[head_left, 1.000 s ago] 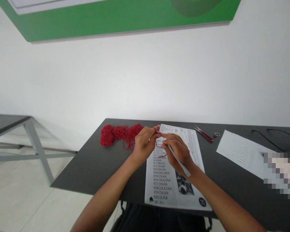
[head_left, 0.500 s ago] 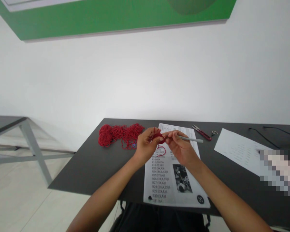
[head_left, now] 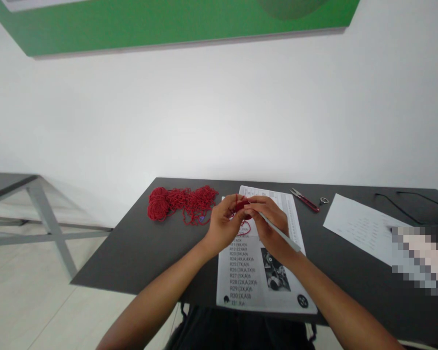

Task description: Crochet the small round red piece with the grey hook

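My left hand (head_left: 222, 221) is closed around a small red crochet piece (head_left: 241, 208), mostly covered by the fingers. In my right hand (head_left: 272, 223) is a crochet hook (head_left: 282, 236) with a grey handle, its tip at the red piece and its handle slanting down toward my wrist. Both hands meet above a printed pattern sheet (head_left: 241, 287). A loop of red yarn hangs below the fingers over the print. Left of my hands lies the red yarn (head_left: 193, 199), a wound ball at one end and a loose tangle at the other, with a small purple item (head_left: 202, 218) beside it.
Thread snips (head_left: 305, 200) with red handles and a small ring (head_left: 324, 200) lie right of the pattern. Farther right are a white paper (head_left: 357, 228), glasses (head_left: 405, 206) and a pixelated patch. A white wall stands behind the dark table (head_left: 138, 253).
The hook's handle has swung from pointing right to slanting down toward my wrist. My right hand has turned and come closer over the red piece. The left hand has shifted slightly.
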{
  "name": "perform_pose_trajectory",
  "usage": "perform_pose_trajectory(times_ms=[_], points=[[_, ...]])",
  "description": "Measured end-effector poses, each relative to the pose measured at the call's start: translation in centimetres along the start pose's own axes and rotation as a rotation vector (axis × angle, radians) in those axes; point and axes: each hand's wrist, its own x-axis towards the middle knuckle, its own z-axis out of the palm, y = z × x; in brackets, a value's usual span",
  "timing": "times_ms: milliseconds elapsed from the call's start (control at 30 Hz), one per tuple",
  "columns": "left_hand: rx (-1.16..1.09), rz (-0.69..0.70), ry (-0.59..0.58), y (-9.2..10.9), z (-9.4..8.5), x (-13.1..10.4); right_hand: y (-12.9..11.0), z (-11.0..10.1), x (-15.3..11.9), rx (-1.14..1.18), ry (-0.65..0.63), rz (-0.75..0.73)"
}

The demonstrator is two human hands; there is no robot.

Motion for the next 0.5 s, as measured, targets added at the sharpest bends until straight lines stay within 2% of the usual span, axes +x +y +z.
perform_pose_trajectory(times_ms=[167,400,500], points=[[-0.338,-0.162,0.046,0.0,0.4,-0.1,-0.4,-0.3,0.0,0.057,0.051,0.023],[-0.73,-0.365,0.085,0.6,0.1,0.7,-0.7,-0.8,0.4,0.329,-0.026,0.108],[-0.79,-0.476,0.011,1.3,-0.8,1.2,-0.6,-0.7,0.5,0.413,-0.083,0.107]])
